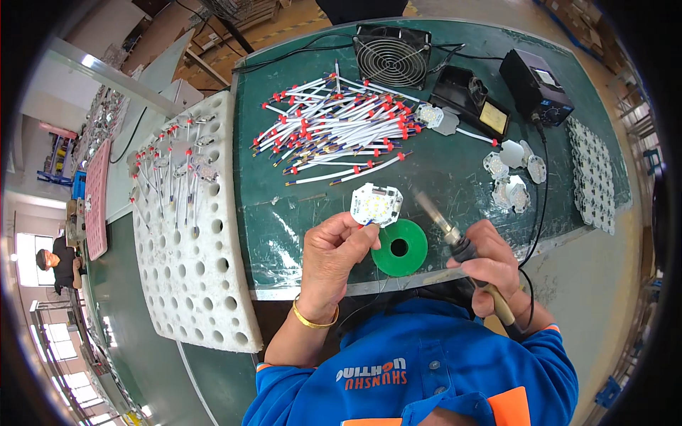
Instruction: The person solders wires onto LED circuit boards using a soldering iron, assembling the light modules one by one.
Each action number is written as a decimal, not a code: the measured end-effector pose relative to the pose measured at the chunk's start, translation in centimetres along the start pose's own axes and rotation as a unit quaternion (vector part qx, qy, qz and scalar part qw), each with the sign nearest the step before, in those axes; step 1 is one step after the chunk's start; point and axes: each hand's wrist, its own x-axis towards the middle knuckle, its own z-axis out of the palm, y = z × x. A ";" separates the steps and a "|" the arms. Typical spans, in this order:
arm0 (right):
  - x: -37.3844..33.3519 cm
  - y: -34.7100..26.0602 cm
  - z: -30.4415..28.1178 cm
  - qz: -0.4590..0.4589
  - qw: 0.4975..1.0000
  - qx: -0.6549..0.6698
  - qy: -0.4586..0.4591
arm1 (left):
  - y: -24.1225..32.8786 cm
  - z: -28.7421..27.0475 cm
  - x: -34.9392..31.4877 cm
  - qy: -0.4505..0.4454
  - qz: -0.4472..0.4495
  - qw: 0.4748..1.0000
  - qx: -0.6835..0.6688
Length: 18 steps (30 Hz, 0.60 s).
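Note:
Between the thumb and fingers of my left hand [335,248] is a white LED circuit board [376,204], held up above the green bench, its LED side showing. A bit of blue wire shows by my thumb; the rest is hidden in my fingers. My right hand [491,266] grips a soldering iron [465,248], its tip end blurred and pointing up and left, apart from the board. Just beneath the board lies a green spool [412,257] with a dark centre hole. Beyond my hands is a heap of white cables [341,128] with red rings.
A black fan [392,57], an iron stand with a yellow sponge [492,117] and a black soldering station [536,85] stand at the back. Loose boards [508,192] and a board panel [591,174] lie right. A white foam tray [192,255] with wired boards is left.

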 end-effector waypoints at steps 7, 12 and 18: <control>-0.8 -0.8 0.4 -0.027 0.999 0.010 -0.018 | -0.3 0.4 -0.6 0.010 0.021 1.000 -0.007; -0.4 -1.2 0.7 -0.014 0.999 0.006 -0.039 | -0.4 0.4 -0.6 0.014 0.025 0.999 -0.018; -0.2 -1.1 1.2 -0.017 0.999 -0.024 -0.021 | -0.1 0.7 -0.7 0.014 0.033 0.999 -0.012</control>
